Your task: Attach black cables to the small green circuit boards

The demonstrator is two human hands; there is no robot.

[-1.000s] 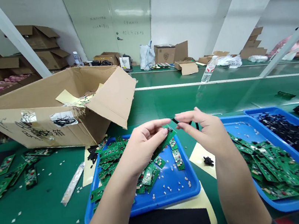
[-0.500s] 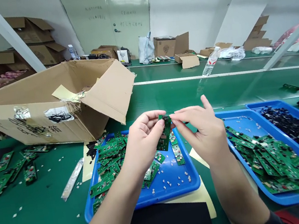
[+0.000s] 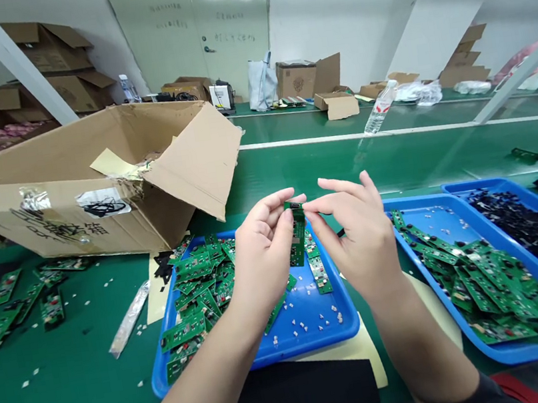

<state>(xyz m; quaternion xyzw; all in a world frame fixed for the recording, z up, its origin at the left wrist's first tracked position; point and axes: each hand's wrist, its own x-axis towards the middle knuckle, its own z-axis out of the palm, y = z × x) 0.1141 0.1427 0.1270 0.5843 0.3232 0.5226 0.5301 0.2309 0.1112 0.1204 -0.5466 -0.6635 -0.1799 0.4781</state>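
Observation:
My left hand [image 3: 264, 256] pinches a small green circuit board [image 3: 297, 237] upright above a blue tray [image 3: 313, 333] of loose green boards. My right hand [image 3: 358, 235] meets it from the right, thumb and forefinger pressed on the board's top end, the other fingers raised. Whatever small part sits under those fingertips is hidden.
An open cardboard box [image 3: 94, 180] lies behind the tray at left. More boards [image 3: 17, 310] are scattered on the green table at far left. At right, one blue tray [image 3: 502, 342] holds green boards and another [image 3: 532, 236] holds black parts. A black sheet [image 3: 304, 388] lies by the near edge.
The board has turned from slanted to upright in my left hand. My right hand has closed in and its fingertips now press on the board's top end.

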